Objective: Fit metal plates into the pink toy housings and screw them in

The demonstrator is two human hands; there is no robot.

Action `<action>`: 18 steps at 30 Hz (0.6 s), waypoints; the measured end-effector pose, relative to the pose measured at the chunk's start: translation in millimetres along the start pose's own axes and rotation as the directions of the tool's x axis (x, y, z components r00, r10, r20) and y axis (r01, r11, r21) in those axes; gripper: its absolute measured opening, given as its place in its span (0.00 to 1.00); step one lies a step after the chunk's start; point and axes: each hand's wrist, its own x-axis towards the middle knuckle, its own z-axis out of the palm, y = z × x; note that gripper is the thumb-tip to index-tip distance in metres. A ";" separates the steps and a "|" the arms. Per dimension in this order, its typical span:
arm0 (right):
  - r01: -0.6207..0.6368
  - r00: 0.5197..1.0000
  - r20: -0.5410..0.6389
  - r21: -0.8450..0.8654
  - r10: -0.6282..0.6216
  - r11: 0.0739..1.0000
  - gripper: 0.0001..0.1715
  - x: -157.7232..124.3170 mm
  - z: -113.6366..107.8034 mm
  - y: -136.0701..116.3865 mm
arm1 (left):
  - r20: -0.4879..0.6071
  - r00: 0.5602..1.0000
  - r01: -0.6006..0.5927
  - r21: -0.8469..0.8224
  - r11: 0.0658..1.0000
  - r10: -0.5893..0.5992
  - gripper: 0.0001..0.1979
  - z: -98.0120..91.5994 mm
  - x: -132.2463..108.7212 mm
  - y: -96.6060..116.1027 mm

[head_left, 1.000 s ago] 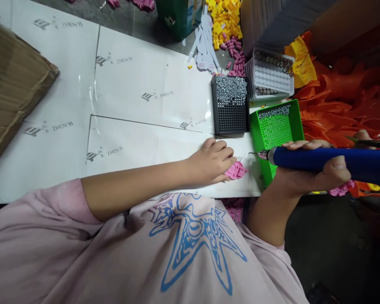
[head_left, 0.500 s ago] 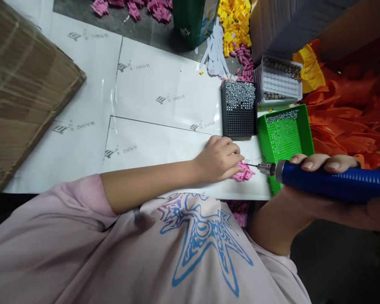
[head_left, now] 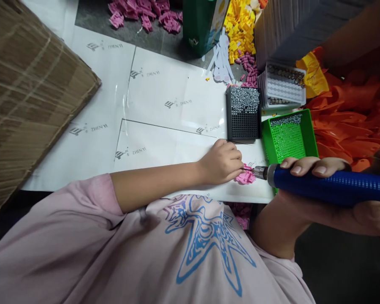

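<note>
My left hand [head_left: 222,162] is closed on a small pink plastic part [head_left: 245,176] lying on the white table sheet near its front edge. A blue electric screwdriver [head_left: 323,181] lies across my right hand [head_left: 316,169], whose fingers wrap round its body. The screwdriver's thin bit reaches over the pink part, close to my left fingertips; whether a screw sits at its tip cannot be seen. Just beyond my left hand stands a black tray of screws [head_left: 244,131]. A green tray of screws [head_left: 267,137] stands to its right, partly behind the screwdriver.
A cardboard box [head_left: 41,93] takes up the left side. At the back are pink parts [head_left: 147,12], a dark green container [head_left: 198,29], yellow parts [head_left: 240,29] and white strips [head_left: 222,59]. Orange plastic pieces [head_left: 351,122] heap up on the right, beside a white tray [head_left: 285,84].
The screwdriver has come left and slightly down, its bit now nearer my left fingertips over the pink part. My left hand keeps its hold. The whole view has shifted slightly.
</note>
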 end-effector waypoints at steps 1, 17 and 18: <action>0.006 1.000 0.011 0.004 -0.007 1.000 0.25 0.3 2.3 -0.4 | -0.005 1.000 -0.004 0.004 1.000 0.004 0.15 0.5 -0.2 -0.1; -0.057 0.998 0.018 -0.148 0.061 0.987 0.24 -8.1 -1.1 -2.7 | 0.067 0.998 0.004 0.052 0.999 -0.007 0.15 -0.7 0.6 1.4; -0.050 0.999 0.016 -0.136 0.052 0.989 0.25 -8.8 -4.8 -3.3 | 0.086 0.996 0.011 0.069 0.998 -0.017 0.19 -1.5 0.6 2.3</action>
